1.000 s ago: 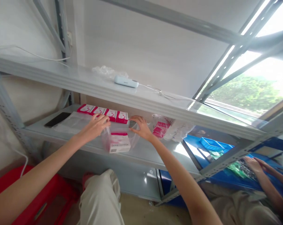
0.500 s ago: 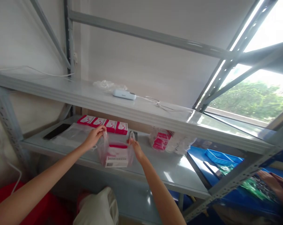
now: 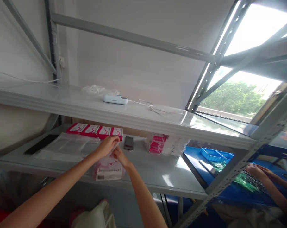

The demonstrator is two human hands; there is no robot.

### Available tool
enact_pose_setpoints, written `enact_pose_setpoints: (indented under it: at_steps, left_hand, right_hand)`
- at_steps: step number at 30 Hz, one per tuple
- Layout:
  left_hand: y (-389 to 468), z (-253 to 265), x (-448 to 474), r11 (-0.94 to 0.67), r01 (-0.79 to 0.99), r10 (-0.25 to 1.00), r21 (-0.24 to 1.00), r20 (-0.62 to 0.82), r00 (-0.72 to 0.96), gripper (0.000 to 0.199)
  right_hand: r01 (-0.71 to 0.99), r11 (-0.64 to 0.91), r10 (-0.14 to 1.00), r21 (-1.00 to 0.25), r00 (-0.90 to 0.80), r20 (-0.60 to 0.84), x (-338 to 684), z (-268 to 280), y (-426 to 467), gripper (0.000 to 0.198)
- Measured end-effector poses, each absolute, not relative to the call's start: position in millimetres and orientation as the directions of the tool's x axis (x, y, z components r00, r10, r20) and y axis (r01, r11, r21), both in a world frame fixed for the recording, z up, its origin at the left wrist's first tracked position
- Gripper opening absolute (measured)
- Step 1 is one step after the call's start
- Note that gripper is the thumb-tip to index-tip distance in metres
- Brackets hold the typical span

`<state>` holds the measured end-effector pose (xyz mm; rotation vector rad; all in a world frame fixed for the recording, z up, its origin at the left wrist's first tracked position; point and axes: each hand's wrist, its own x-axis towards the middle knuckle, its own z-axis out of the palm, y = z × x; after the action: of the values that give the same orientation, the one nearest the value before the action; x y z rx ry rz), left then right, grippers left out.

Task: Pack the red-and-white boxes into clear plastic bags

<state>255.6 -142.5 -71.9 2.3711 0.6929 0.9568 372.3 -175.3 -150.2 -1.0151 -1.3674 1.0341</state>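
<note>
Grey metal shelving stood against a pale wall, its lower shelf (image 3: 150, 172) carrying a row of pink boxes (image 3: 91, 129) and a phone (image 3: 128, 143) behind the hands. Near the front edge sat a clear bag (image 3: 107, 161) with a white-and-pink box (image 3: 110, 175) inside, its long side running roughly left to right along that edge. Left hand (image 3: 109, 145) and right hand (image 3: 118, 154) met just above it, fingers pinched narrow on the bag's gathered top; exact fingertip placement could not be told. The box lay below both, on the person's side, with the right hand lower and nearer.
</note>
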Motion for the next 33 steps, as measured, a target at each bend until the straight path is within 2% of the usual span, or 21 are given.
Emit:
enact_pose_setpoints:
  at_steps: [3, 6, 8, 10, 12, 14, 17, 19, 21, 24, 27, 28, 31, 33]
  left_hand:
    - [-140, -66, 256, -0.744, 0.243, 0.595, 0.622, 0.452, 0.664, 0.015]
    - [-138, -60, 255, -0.818, 0.180, 0.488, 0.547, 0.491, 0.722, 0.009]
    - [-132, -59, 249, -0.844, 0.178, 0.461, 0.506, 0.516, 0.722, 0.011]
    - [-123, -64, 237, -0.816, 0.208, 0.490, 0.540, 0.454, 0.744, 0.027]
    - [-116, -73, 221, -0.808, 0.282, 0.503, 0.517, 0.357, 0.787, 0.026]
    - [-115, -82, 205, -0.857, 0.375, 0.490, 0.353, 0.332, 0.806, 0.015]
    - [-123, -88, 189, -0.913, 0.403, 0.390, 0.056, 0.403, 0.828, 0.012]
    - [-132, -86, 187, -0.924, 0.382, 0.335, -0.007, 0.468, 0.818, 0.016]
    - [-142, -84, 192, -0.920, 0.386, 0.355, 0.066, 0.556, 0.752, 0.018]
    - [-153, -93, 205, -0.870, 0.335, 0.492, 0.361, 0.608, 0.623, 0.018]
    - [-156, -117, 216, -0.741, 0.263, 0.619, 0.617, 0.477, 0.624, 0.053]
    - [-154, -125, 217, -0.699, 0.264, 0.641, 0.664, 0.418, 0.644, 0.051]
    - [-147, -140, 217, -0.620, 0.284, 0.671, 0.731, 0.307, 0.675, 0.018]
    - [-142, -141, 216, -0.581, 0.247, 0.674, 0.776, 0.288, 0.680, 0.016]
  right_hand:
    - [0.074, 0.292, 0.954, -0.954, -0.090, 0.285, 377, -148, -185, 0.024]
    - [0.208, 0.420, 0.906, -0.883, -0.036, 0.422, 373, -151, -183, 0.027]
    - [0.232, 0.433, 0.892, -0.871, 0.031, 0.452, 368, -157, -179, 0.030]
    - [0.193, 0.362, 0.917, -0.912, 0.104, 0.386, 364, -161, -177, 0.034]
    - [0.125, 0.253, 0.949, -0.959, 0.161, 0.271, 361, -164, -177, 0.039]
    - [0.086, 0.185, 0.968, -0.979, 0.157, 0.196, 361, -164, -179, 0.044]
    - [0.118, 0.202, 0.971, -0.972, 0.105, 0.215, 361, -161, -180, 0.052]
    - [0.154, 0.238, 0.960, -0.959, 0.114, 0.257, 362, -160, -180, 0.054]
    - [0.154, 0.252, 0.952, -0.955, 0.138, 0.273, 363, -159, -181, 0.054]
    - [0.048, 0.207, 0.965, -0.977, 0.157, 0.212, 364, -160, -186, 0.048]
    - [-0.078, 0.168, 0.974, -0.983, 0.170, 0.153, 367, -159, -193, 0.045]
    - [-0.088, 0.180, 0.974, -0.980, 0.155, 0.165, 369, -157, -196, 0.046]
    - [0.003, 0.253, 0.967, -0.968, 0.015, 0.253, 377, -150, -203, 0.050]
    - [0.084, 0.303, 0.951, -0.949, -0.090, 0.296, 383, -143, -206, 0.053]
